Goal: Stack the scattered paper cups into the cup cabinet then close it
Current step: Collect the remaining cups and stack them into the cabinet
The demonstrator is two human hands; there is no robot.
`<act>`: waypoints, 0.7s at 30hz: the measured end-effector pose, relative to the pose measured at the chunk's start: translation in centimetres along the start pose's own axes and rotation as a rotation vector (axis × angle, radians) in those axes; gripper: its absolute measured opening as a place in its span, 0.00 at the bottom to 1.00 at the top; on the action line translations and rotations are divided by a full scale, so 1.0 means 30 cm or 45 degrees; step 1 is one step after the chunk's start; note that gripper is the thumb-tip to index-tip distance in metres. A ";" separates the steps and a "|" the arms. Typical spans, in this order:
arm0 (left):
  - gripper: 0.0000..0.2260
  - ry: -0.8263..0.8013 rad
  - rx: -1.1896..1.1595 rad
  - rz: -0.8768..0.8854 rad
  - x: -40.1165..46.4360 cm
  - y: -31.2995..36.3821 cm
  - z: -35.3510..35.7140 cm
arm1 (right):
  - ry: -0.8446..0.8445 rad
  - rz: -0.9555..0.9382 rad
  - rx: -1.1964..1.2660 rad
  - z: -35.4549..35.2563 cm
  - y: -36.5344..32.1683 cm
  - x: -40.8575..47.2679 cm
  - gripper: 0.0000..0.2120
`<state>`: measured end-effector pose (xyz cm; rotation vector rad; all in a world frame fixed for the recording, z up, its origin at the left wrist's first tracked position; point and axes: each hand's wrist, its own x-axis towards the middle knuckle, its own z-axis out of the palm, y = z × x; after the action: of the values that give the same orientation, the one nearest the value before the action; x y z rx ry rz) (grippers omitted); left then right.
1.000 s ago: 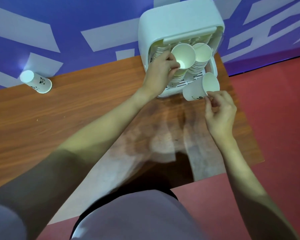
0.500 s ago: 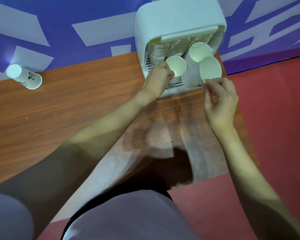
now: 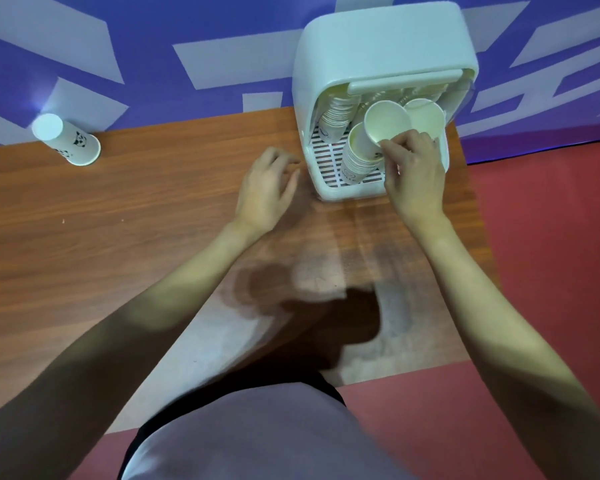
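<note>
Cups sit in leaning stacks inside the open cup cabinet (image 3: 381, 46) at the tabletop's (image 3: 153, 220) far right corner. In the head view, the right hand (image 3: 413, 178) pinches one paper cup (image 3: 387, 124) by its rim, tilted over the middle stack (image 3: 359, 157); skewed seating could tip it. The left hand (image 3: 267, 192) hovers relaxed, holding nothing. One inverted cup (image 3: 66, 140) waits by the far left edge.

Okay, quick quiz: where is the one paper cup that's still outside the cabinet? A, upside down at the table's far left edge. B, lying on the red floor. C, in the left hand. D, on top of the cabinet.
A: the lone cup stands bottom-up at the far left of the table, while the left hand holds nothing.
</note>
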<state>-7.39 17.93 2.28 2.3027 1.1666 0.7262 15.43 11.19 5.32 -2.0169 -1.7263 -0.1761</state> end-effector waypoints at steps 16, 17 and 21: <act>0.08 0.107 0.142 -0.136 -0.173 -0.173 -0.223 | -0.460 0.192 -0.127 0.039 -0.101 0.009 0.15; 0.08 0.125 0.145 -0.144 -0.187 -0.185 -0.239 | -0.418 0.181 -0.093 0.033 -0.128 0.001 0.16; 0.08 0.201 0.136 -0.211 -0.260 -0.243 -0.304 | -0.420 0.105 0.081 0.049 -0.285 -0.050 0.16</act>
<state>-21.38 16.82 2.83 2.2329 1.4814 0.8119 6.64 11.26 5.74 -2.1582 -1.8071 0.2494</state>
